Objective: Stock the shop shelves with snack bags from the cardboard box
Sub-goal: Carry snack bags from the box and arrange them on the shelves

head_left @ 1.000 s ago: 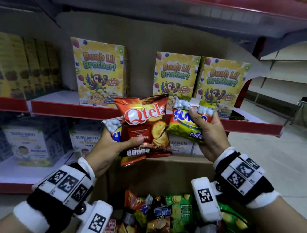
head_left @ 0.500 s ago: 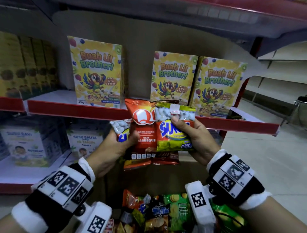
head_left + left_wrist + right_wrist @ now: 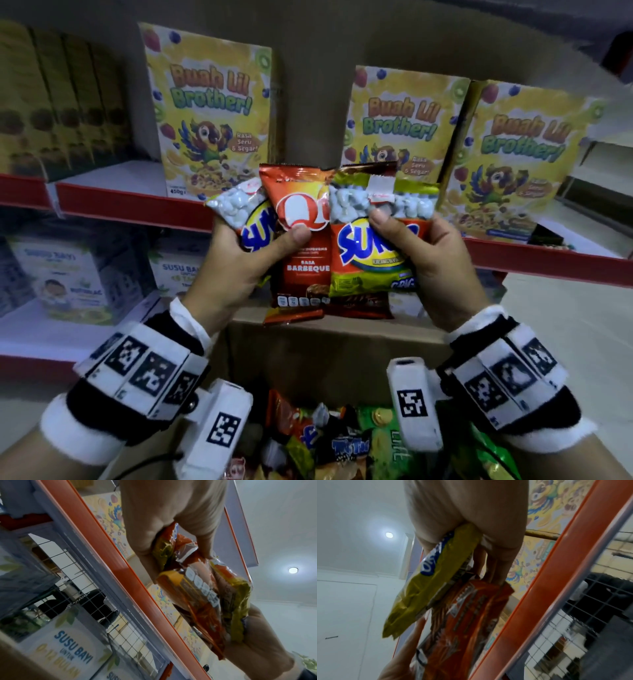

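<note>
My left hand grips an orange barbeque chip bag with its thumb across the front, and a peanut bag sits behind it in the same grip. My right hand pinches a green peanut bag, pressed against the right half of the orange bag. Both hands are raised in front of the red shelf edge. The cardboard box stands below them, with several snack bags inside. From the left wrist, the orange bag shows edge-on, and the right wrist shows the green bag.
Three yellow cereal boxes stand on the upper shelf behind the bags, with a gap between the first and second. Milk-formula boxes fill the lower shelf at left. Open floor lies to the right.
My right hand has brought the green peanut bag leftward until it overlaps the orange bag held by my left hand. Both hands and bags now sit closer to the camera.
</note>
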A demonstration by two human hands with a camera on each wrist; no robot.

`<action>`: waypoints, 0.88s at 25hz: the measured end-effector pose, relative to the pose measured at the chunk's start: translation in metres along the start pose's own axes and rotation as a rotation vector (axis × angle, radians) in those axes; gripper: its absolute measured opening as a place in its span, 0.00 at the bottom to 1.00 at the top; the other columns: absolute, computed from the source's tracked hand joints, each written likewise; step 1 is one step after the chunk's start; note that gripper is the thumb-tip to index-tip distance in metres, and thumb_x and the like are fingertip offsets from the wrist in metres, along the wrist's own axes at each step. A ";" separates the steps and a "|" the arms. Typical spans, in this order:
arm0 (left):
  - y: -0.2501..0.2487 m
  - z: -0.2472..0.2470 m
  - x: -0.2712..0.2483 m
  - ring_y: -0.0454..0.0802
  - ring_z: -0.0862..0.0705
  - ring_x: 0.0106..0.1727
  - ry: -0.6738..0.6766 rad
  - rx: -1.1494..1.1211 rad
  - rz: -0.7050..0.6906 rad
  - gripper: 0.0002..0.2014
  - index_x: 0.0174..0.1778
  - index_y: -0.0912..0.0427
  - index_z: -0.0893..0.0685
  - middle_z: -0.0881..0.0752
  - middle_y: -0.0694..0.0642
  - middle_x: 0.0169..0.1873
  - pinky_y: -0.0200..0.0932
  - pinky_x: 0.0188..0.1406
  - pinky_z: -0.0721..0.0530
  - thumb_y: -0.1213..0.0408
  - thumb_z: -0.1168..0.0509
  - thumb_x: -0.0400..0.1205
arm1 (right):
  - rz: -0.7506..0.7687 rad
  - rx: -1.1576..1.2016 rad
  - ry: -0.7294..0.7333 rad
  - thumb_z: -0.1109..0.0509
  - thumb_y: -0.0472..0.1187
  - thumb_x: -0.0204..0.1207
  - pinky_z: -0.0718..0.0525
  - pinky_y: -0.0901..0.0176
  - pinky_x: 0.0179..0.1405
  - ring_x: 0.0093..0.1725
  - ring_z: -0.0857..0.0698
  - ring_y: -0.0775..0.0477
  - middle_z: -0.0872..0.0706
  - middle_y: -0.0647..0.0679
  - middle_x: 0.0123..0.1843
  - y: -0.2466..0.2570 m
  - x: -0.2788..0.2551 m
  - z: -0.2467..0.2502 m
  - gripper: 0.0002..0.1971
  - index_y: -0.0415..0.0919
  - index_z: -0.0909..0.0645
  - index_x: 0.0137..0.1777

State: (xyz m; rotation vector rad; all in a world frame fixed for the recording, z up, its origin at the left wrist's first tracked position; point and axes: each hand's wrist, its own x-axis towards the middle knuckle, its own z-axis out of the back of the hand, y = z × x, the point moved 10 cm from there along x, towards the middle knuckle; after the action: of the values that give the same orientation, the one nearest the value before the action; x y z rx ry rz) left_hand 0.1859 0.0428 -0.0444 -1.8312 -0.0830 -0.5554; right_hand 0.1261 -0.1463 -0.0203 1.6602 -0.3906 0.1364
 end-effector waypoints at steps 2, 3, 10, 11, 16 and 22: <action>0.003 0.003 0.012 0.41 0.11 0.53 0.003 0.036 -0.025 0.34 0.62 0.48 0.25 0.09 0.41 0.51 0.34 0.42 0.13 0.54 0.23 0.59 | 0.035 -0.008 -0.004 0.21 0.49 0.57 0.13 0.60 0.30 0.37 0.08 0.47 0.07 0.43 0.40 0.003 0.004 0.001 0.19 0.43 0.16 0.48; 0.003 0.004 0.014 0.38 0.11 0.51 0.000 0.049 -0.027 0.34 0.61 0.46 0.25 0.10 0.38 0.49 0.31 0.40 0.14 0.53 0.22 0.59 | 0.047 -0.007 -0.019 0.21 0.49 0.57 0.13 0.60 0.30 0.37 0.08 0.46 0.07 0.43 0.40 0.005 0.004 0.002 0.19 0.43 0.16 0.47; -0.041 0.025 0.042 0.40 0.10 0.49 -0.140 0.086 0.124 0.48 0.66 0.58 0.24 0.09 0.41 0.47 0.32 0.40 0.13 0.40 0.20 0.51 | -0.062 -0.033 0.022 0.23 0.45 0.62 0.14 0.64 0.30 0.38 0.08 0.50 0.07 0.51 0.40 0.054 0.041 -0.039 0.16 0.43 0.18 0.49; -0.056 0.026 0.045 0.40 0.10 0.50 -0.146 0.097 0.141 0.44 0.63 0.54 0.23 0.09 0.41 0.48 0.32 0.41 0.13 0.40 0.20 0.53 | -0.087 -0.038 0.028 0.24 0.45 0.62 0.14 0.64 0.30 0.38 0.08 0.51 0.07 0.51 0.40 0.067 0.046 -0.046 0.16 0.43 0.18 0.49; -0.153 0.023 0.055 0.42 0.10 0.51 -0.202 0.108 0.163 0.28 0.61 0.49 0.22 0.09 0.43 0.50 0.34 0.42 0.13 0.55 0.25 0.64 | -0.170 0.006 0.087 0.24 0.44 0.61 0.14 0.66 0.30 0.39 0.08 0.52 0.07 0.52 0.41 0.158 0.061 -0.074 0.12 0.48 0.15 0.46; -0.312 -0.017 0.088 0.45 0.09 0.49 -0.280 0.056 0.142 0.27 0.59 0.50 0.20 0.08 0.48 0.50 0.36 0.38 0.12 0.54 0.24 0.63 | -0.188 -0.012 0.167 0.22 0.46 0.59 0.13 0.65 0.31 0.39 0.08 0.48 0.07 0.48 0.43 0.333 0.101 -0.105 0.15 0.46 0.14 0.47</action>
State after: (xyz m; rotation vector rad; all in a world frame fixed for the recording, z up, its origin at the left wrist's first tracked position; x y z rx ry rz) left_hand 0.1559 0.1130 0.2716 -1.8334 -0.1538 -0.1931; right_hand 0.1244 -0.0872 0.3381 1.6512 -0.1082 0.1314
